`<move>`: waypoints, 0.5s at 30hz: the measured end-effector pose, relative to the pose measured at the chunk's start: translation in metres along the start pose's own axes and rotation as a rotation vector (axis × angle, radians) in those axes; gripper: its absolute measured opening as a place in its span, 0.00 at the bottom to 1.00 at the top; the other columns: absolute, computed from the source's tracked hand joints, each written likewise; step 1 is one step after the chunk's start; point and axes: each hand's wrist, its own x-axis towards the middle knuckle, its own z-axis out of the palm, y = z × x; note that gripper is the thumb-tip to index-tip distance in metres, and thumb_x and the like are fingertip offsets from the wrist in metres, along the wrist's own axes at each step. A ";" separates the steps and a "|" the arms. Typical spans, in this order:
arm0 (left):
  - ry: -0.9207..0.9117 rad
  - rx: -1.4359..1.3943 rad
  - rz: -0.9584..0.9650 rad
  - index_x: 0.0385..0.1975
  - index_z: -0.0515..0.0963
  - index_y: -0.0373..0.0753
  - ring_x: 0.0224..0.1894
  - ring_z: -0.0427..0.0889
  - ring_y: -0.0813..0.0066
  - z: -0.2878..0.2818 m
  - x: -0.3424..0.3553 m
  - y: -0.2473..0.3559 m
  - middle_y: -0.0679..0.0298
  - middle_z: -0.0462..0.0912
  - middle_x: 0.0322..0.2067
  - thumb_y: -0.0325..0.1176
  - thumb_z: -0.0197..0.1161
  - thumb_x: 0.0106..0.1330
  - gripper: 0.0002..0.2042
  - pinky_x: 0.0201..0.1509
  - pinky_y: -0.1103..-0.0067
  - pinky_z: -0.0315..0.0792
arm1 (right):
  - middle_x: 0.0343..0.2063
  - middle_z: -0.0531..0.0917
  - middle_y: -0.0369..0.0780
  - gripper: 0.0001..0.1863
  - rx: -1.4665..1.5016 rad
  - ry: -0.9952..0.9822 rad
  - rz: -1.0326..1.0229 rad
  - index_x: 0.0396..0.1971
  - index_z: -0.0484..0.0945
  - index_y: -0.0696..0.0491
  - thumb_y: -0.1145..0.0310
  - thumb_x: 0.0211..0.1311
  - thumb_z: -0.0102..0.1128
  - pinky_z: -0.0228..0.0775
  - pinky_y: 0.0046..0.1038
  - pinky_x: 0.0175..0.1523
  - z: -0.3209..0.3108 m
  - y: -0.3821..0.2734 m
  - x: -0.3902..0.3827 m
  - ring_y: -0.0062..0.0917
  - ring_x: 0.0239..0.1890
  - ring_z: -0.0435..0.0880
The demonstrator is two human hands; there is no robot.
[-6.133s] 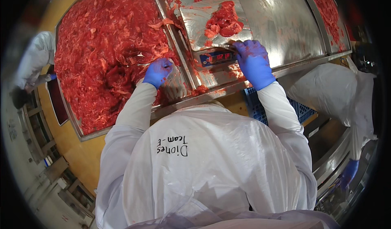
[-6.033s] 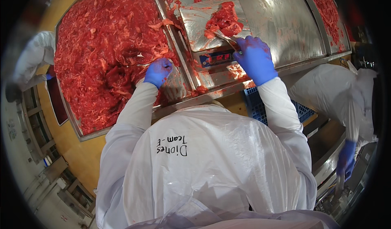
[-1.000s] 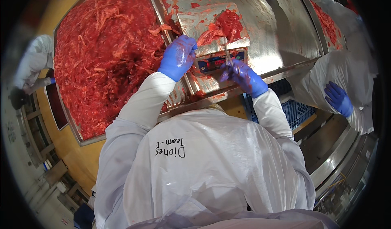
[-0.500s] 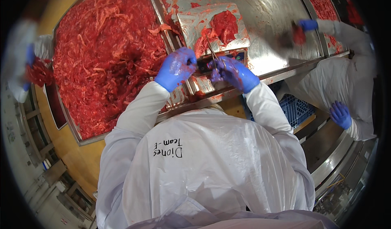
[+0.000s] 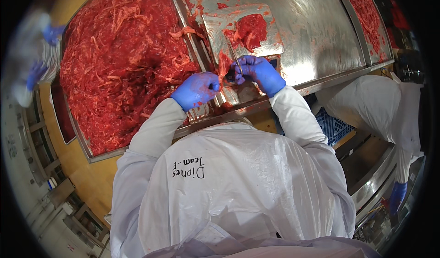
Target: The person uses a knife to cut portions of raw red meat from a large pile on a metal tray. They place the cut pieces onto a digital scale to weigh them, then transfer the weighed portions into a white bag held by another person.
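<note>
My left hand [image 5: 198, 90] is closed in a pinch on a thin strip of red meat [image 5: 224, 65], which sticks up past its fingertips. Facing it, my right hand [image 5: 260, 73] grips a slim metal tool [image 5: 233, 52] that looks like tweezers, its tip pointing away from me beside the strip. Beyond both hands, a larger piece of red meat [image 5: 252, 30] lies on a blood-smeared metal plate [image 5: 215, 22]. A dark item, partly covered by my right hand, sits at the plate's near edge.
A large tray [image 5: 94, 158] heaped with shredded red meat fills the left. Steel worktop [image 5: 316, 33] extends right to another meat tray [image 5: 362, 12]. A blue crate [image 5: 337, 127] stands below the counter. Co-workers in white with blue gloves [image 5: 398, 197] stand at both sides.
My left hand has moved slightly down, and a meat strip now shows at its fingers. The tool has shifted left. The right co-worker's arm has left the worktop; the left one's hands no longer show meat.
</note>
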 end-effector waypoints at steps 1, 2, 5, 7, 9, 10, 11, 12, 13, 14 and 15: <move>-0.013 -0.034 -0.032 0.30 0.77 0.36 0.32 0.80 0.57 -0.005 -0.006 -0.011 0.55 0.80 0.28 0.26 0.66 0.57 0.05 0.39 0.66 0.74 | 0.36 0.88 0.39 0.13 -0.054 -0.043 0.020 0.49 0.82 0.60 0.71 0.69 0.68 0.81 0.28 0.47 -0.002 0.008 -0.003 0.22 0.34 0.86; -0.019 -0.119 -0.131 0.29 0.76 0.36 0.32 0.80 0.52 -0.013 -0.014 -0.032 0.52 0.79 0.29 0.28 0.66 0.58 0.05 0.39 0.64 0.74 | 0.36 0.88 0.39 0.13 -0.109 -0.092 0.043 0.49 0.82 0.59 0.72 0.68 0.68 0.81 0.28 0.46 0.002 0.017 -0.010 0.22 0.34 0.86; -0.029 0.304 -0.305 0.28 0.77 0.36 0.33 0.80 0.47 -0.040 -0.041 -0.095 0.48 0.79 0.29 0.29 0.63 0.59 0.04 0.39 0.62 0.74 | 0.38 0.88 0.38 0.12 -0.528 -0.280 0.246 0.48 0.84 0.57 0.77 0.65 0.68 0.81 0.27 0.49 -0.012 0.065 -0.023 0.20 0.38 0.87; 0.082 0.308 -0.346 0.29 0.79 0.37 0.34 0.82 0.49 -0.067 -0.051 -0.055 0.49 0.80 0.27 0.29 0.62 0.60 0.04 0.40 0.62 0.75 | 0.40 0.88 0.38 0.11 -0.453 -0.261 0.201 0.47 0.84 0.58 0.77 0.64 0.68 0.82 0.28 0.51 -0.001 0.051 -0.048 0.23 0.42 0.88; 0.338 0.279 -0.327 0.35 0.83 0.37 0.34 0.84 0.51 -0.094 -0.068 -0.068 0.50 0.81 0.31 0.28 0.63 0.59 0.07 0.42 0.61 0.77 | 0.41 0.87 0.39 0.13 -0.266 -0.105 0.135 0.48 0.82 0.58 0.76 0.64 0.69 0.82 0.29 0.52 -0.008 0.029 -0.076 0.25 0.44 0.89; 0.441 0.339 -0.362 0.39 0.83 0.37 0.35 0.85 0.53 -0.105 -0.076 -0.071 0.51 0.82 0.35 0.26 0.63 0.59 0.09 0.43 0.62 0.78 | 0.41 0.87 0.39 0.14 -0.173 -0.020 0.099 0.49 0.82 0.58 0.75 0.64 0.69 0.82 0.30 0.53 -0.020 0.021 -0.088 0.26 0.45 0.89; 0.542 0.398 -0.393 0.43 0.84 0.37 0.36 0.85 0.54 -0.113 -0.078 -0.070 0.52 0.82 0.39 0.25 0.63 0.59 0.12 0.44 0.64 0.79 | 0.43 0.87 0.42 0.19 -0.149 0.101 0.033 0.54 0.79 0.58 0.72 0.64 0.71 0.82 0.31 0.54 -0.038 0.025 -0.097 0.29 0.46 0.89; 0.496 0.195 -0.721 0.48 0.83 0.37 0.41 0.85 0.55 -0.121 -0.064 -0.036 0.51 0.81 0.46 0.23 0.64 0.60 0.15 0.48 0.67 0.80 | 0.46 0.86 0.43 0.22 -0.049 0.219 -0.018 0.56 0.77 0.59 0.69 0.65 0.71 0.82 0.31 0.56 -0.050 0.022 -0.106 0.28 0.45 0.89; 0.543 0.200 -0.596 0.48 0.83 0.37 0.43 0.85 0.56 -0.115 -0.058 -0.031 0.52 0.81 0.46 0.24 0.64 0.61 0.14 0.49 0.68 0.80 | 0.45 0.86 0.42 0.22 -0.024 0.369 -0.106 0.55 0.77 0.60 0.65 0.66 0.70 0.81 0.31 0.57 -0.072 0.024 -0.109 0.28 0.44 0.88; 0.586 0.205 -0.467 0.48 0.84 0.37 0.45 0.85 0.57 -0.112 -0.048 -0.031 0.52 0.81 0.46 0.24 0.64 0.62 0.14 0.50 0.68 0.80 | 0.41 0.87 0.41 0.21 0.008 0.388 -0.225 0.55 0.78 0.59 0.64 0.67 0.68 0.79 0.30 0.57 -0.080 0.022 -0.105 0.27 0.41 0.87; 0.628 0.202 -0.345 0.48 0.84 0.37 0.47 0.85 0.58 -0.103 -0.037 -0.025 0.52 0.81 0.46 0.24 0.64 0.63 0.13 0.52 0.69 0.80 | 0.37 0.87 0.39 0.19 0.037 0.404 -0.337 0.54 0.80 0.59 0.63 0.69 0.66 0.78 0.30 0.57 -0.076 0.014 -0.102 0.26 0.39 0.86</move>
